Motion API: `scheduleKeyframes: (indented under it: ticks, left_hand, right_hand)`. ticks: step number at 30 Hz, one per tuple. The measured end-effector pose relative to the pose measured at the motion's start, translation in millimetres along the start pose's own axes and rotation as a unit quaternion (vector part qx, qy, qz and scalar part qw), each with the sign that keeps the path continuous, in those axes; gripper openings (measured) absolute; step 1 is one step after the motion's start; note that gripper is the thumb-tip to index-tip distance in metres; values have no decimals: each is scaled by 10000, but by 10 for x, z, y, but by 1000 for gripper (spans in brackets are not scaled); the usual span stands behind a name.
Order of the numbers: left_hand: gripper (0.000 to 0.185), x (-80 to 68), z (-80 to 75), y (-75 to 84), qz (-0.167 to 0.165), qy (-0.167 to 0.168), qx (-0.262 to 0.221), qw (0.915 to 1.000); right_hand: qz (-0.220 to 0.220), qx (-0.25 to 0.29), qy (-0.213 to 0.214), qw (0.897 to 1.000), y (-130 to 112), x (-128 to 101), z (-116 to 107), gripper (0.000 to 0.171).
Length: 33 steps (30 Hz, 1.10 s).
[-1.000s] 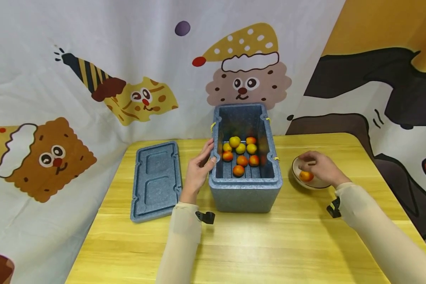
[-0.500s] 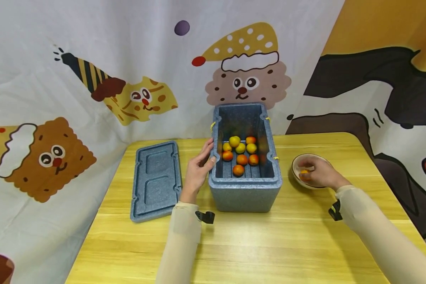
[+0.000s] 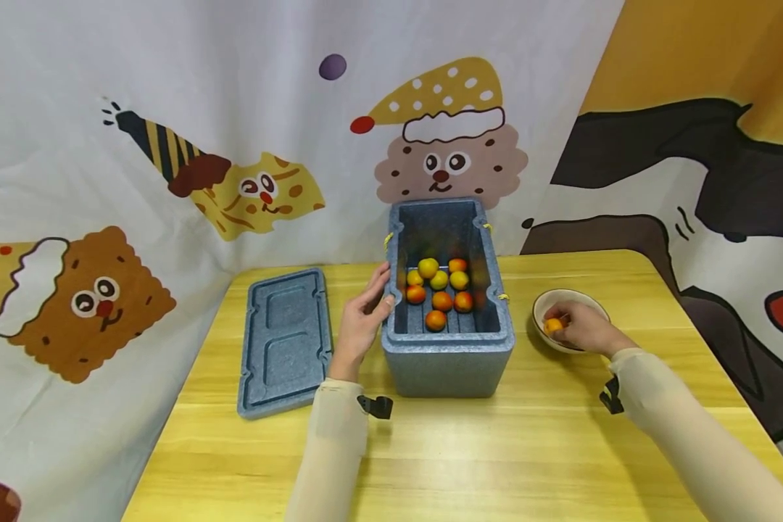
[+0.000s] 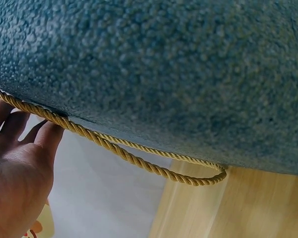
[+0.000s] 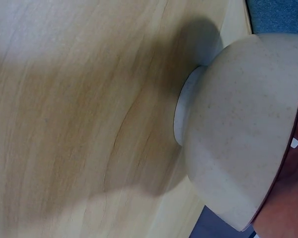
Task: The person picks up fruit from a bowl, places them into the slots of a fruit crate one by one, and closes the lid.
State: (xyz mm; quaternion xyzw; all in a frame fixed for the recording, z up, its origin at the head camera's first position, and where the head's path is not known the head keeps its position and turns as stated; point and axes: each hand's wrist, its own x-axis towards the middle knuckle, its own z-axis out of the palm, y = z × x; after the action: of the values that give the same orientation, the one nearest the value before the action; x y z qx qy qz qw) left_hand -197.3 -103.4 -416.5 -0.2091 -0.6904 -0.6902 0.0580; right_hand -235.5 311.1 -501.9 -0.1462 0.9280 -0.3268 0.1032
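right hand (image 3: 583,330) is reaching into the bowl (image 3: 597,303) on the tabletop (image 3: 496,449), fingers curling round a small orange fruit (image 3: 552,325) sitting at the bowl's left side, just under the fingertips. left hand (image 3: 360,319) is lying flat and relaxed against the left wall of the blue foam box (image 3: 453,359), gripping nothing, beside its yellow rope handle (image 4: 139,156).

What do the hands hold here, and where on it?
The right hand pinches a small orange fruit by its sides, inside the bowl. The left hand rests flat against the foam box.
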Motion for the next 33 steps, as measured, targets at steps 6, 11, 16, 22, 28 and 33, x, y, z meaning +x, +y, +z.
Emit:
scheduleKeyframes:
  ticks: [6,11,16,22,28,33]
  left_hand:
    - [46,21,13,-9,-13,-10,-35,10000]
    - [46,24,20,-19,-12,-20,-69,10000]
    - [45,3,26,-26,25,14,-127,9999]
    - [45,-11,31,-61,122,36,-197,9997]
    - [44,12,2,-205,238,112,-267,9993]
    - [45,28,-35,-367,411,193,-301,9985]
  right_hand:
    - [39,-21,-18,10000,18,-8,-6,24]
    - [58,0,23,10000,27,-16,-11,25]
    - [47,-4,313,9995,5,-42,-15,29]
    - [118,251,490,9984,-120,-52,-110,33]
    - [99,439,705,9965,-341,-20,-309,41]
    - [-70,590,969,9935,-594,25,-482,43]
